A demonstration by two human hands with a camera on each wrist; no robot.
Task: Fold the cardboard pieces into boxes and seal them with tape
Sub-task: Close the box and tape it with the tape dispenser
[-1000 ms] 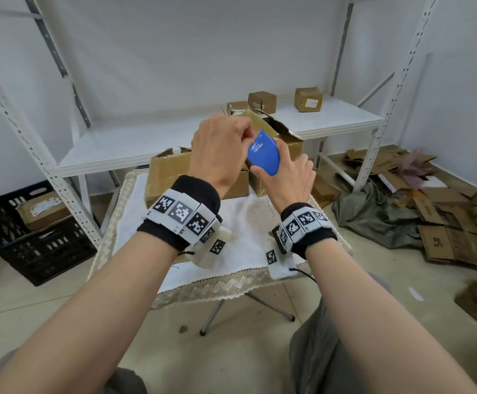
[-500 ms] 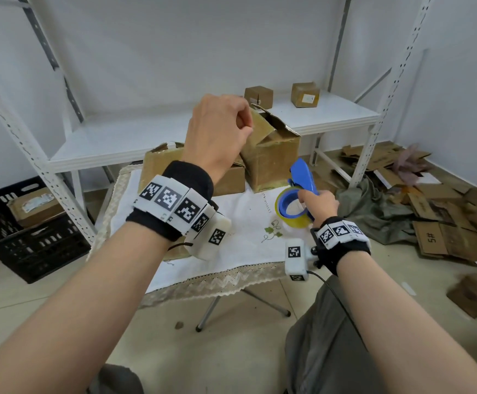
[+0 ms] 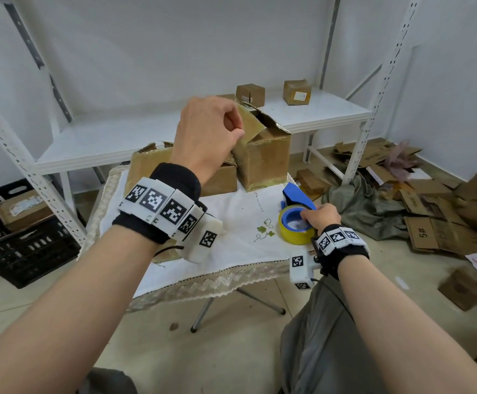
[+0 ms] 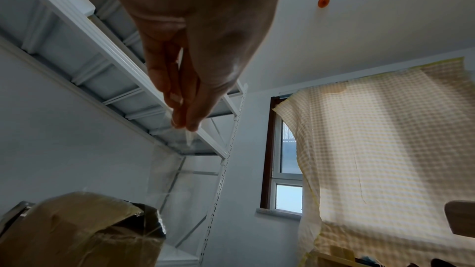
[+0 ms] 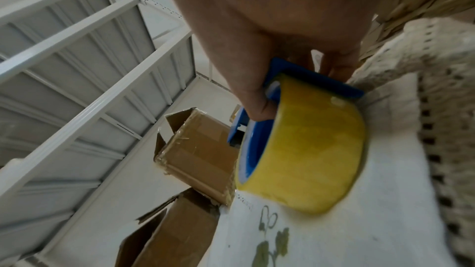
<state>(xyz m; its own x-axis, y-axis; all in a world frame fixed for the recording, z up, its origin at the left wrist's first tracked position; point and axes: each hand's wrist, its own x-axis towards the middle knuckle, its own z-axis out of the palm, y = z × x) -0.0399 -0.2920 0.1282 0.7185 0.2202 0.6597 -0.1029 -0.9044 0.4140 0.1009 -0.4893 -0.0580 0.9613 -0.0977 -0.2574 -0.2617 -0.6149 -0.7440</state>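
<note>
My left hand [image 3: 231,125] is raised above an upright brown cardboard box [image 3: 262,157] with loose top flaps. Its fingertips [image 4: 185,123] pinch the end of a clear tape strip [image 4: 167,170], which hangs down toward the box [image 4: 77,230]. My right hand [image 3: 315,216] grips a blue tape dispenser with a yellow roll [image 3: 295,223], which rests on the white tablecloth at the table's right edge. In the right wrist view the fingers [image 5: 257,107] curl into the roll's blue core, the roll [image 5: 308,159] lies on the cloth, and the box [image 5: 197,153] stands behind it.
A second, lower brown box [image 3: 149,166] lies left of the upright one on the small cloth-covered table [image 3: 231,268]. Behind is a white metal shelf [image 3: 103,140] with two small boxes [image 3: 250,93]. A black crate [image 3: 18,240] sits at left; flattened cardboard [image 3: 444,226] litters the floor at right.
My right hand has carried the dispenser down and right, from beside my left hand at the box top to the tablecloth. My left hand stays raised, still pinching.
</note>
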